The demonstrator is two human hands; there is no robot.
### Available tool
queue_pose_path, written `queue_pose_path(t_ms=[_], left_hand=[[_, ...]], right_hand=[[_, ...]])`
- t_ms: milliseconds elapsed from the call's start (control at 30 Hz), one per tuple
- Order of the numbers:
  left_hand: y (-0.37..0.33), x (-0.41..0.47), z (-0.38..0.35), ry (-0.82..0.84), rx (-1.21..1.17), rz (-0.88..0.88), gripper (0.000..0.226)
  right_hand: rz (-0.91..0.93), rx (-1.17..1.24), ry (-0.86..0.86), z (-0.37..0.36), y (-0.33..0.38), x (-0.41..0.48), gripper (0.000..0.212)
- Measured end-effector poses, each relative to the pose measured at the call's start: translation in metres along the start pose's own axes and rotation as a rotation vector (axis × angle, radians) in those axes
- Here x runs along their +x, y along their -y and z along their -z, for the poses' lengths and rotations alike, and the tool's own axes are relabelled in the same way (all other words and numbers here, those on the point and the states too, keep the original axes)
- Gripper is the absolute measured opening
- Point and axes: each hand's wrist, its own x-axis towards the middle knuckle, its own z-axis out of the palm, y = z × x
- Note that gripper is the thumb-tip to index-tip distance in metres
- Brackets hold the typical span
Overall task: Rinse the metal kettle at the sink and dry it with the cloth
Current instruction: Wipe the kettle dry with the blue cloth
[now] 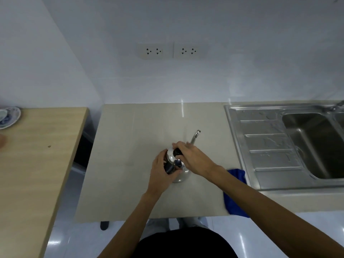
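Observation:
The metal kettle (181, 175) stands on the beige counter (130, 146), its thin curved spout (195, 135) pointing away from me. My right hand (193, 157) is closed on the kettle's black handle (177, 151) from above. My left hand (163, 170) wraps the kettle's left side, around the shiny lid and a dark part. A blue cloth (235, 194) lies at the counter's front right corner, partly under my right forearm. The steel sink (316, 144) is to the right, with its tap (337, 105) at the far right edge.
A ribbed steel draining board (268, 138) lies between the counter and the sink basin. A wooden table (37, 155) on the left carries a blue-patterned plate (11, 116). Wall sockets (172, 51) sit above the counter. A gap with floor separates table and counter.

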Motion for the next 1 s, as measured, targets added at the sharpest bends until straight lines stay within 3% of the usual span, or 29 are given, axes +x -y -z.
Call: queue_pose_path(t_ms=[100, 167, 233, 300, 400, 533, 800, 900, 1000], left_hand=[[-0.005, -0.008, -0.005, -0.053, -0.038, 0.002, 0.075], [-0.011, -0.011, -0.005, -0.09, -0.067, 0.018, 0.079], [-0.018, -0.01, 0.001, -0.107, -0.056, 0.028, 0.084], [-0.024, -0.004, 0.009, -0.073, -0.013, -0.018, 0.08], [-0.033, 0.012, 0.017, 0.043, 0.069, -0.189, 0.074], [-0.034, 0.026, 0.016, 0.147, 0.156, -0.383, 0.053], [-0.03, 0.033, 0.018, 0.155, 0.06, -0.36, 0.039], [-0.029, 0.035, 0.019, 0.164, 0.067, -0.359, 0.039], [-0.028, 0.036, 0.018, 0.165, 0.051, -0.371, 0.037]], right_hand=[[-0.06, 0.074, -0.206, -0.006, 0.0, -0.03, 0.043], [-0.121, 0.093, -0.373, -0.019, -0.012, -0.063, 0.036], [-0.289, 0.035, -0.433, -0.038, -0.036, -0.105, 0.029], [-0.471, -0.049, -0.389, -0.053, -0.065, -0.144, 0.031], [-0.69, -0.169, -0.103, -0.067, -0.097, -0.185, 0.05], [-0.743, -0.235, 0.102, -0.078, -0.12, -0.202, 0.066], [-0.791, -0.307, -0.119, -0.088, -0.134, -0.195, 0.043], [-0.806, -0.253, -0.172, -0.086, -0.137, -0.188, 0.055], [-0.862, -0.122, -0.328, -0.086, -0.133, -0.173, 0.046]])
